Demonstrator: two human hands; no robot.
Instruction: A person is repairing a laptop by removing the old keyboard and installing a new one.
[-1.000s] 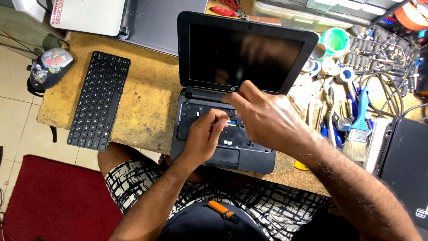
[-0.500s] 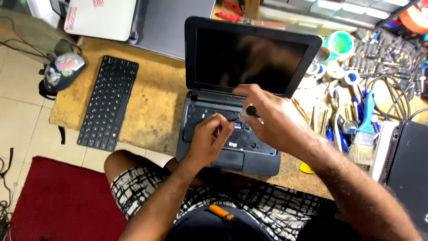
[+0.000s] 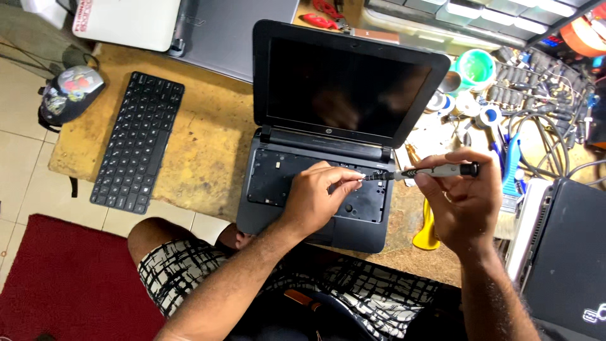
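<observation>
Our right hand (image 3: 464, 202) grips a slim grey screwdriver (image 3: 435, 170) with a black cap, held level above the right edge of the laptop (image 3: 334, 158), its dark tip pointing left. Our left hand (image 3: 319, 196) is closed in a pinch at that tip, thumb and forefinger meeting just over the bare keyboard bay; whether a screw sits between them we cannot tell (too small).

We see the laptop open on the worn, yellowish wooden counter (image 3: 208, 151), its matte black lid upright, its screen dark and glossy, the keyboard tray a flat black plastic recess with small holes. The removed keyboard (image 3: 137, 151), a black rectangle of square keys, lies well to the left on the counter.

Behind it sits a white flat box (image 3: 126, 22) with red print along one edge, beside a grey closed laptop (image 3: 240, 31). To the right lie a green roll of tape (image 3: 476, 68), a blue-handled brush (image 3: 510, 167) and a yellow plastic pry tool (image 3: 428, 230), partly under our right hand. A red mat (image 3: 57, 278) covers the tiled floor below.
</observation>
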